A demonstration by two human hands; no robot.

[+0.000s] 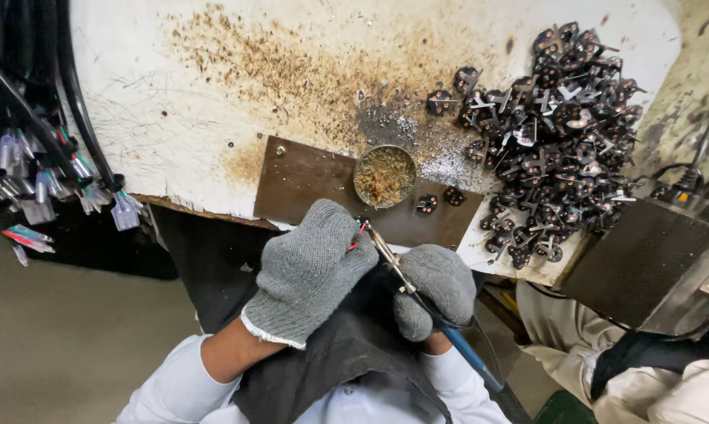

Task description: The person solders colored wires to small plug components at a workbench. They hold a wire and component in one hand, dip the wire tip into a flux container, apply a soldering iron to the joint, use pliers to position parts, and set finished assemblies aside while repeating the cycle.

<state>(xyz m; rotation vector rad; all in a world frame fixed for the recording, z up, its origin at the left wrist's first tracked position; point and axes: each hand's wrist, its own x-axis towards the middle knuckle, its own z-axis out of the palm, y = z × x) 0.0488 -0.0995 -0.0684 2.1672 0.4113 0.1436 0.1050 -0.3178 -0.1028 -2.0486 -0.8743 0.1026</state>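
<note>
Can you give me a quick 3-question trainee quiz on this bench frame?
1. True or false: the right hand holds a soldering iron with a blue handle.
2. Where does the pile of black plug parts lie? A) left of the round tin of brass wool B) right of it C) on the floor
3. Fill in: both hands wear grey knitted ____, and the left hand pinches thin red and dark wires.

Key: 1 true; 2 B; 3 gloves

Stained white workbench [213,102] (rust-speckled) above a dull grey floor [64,353].
</note>
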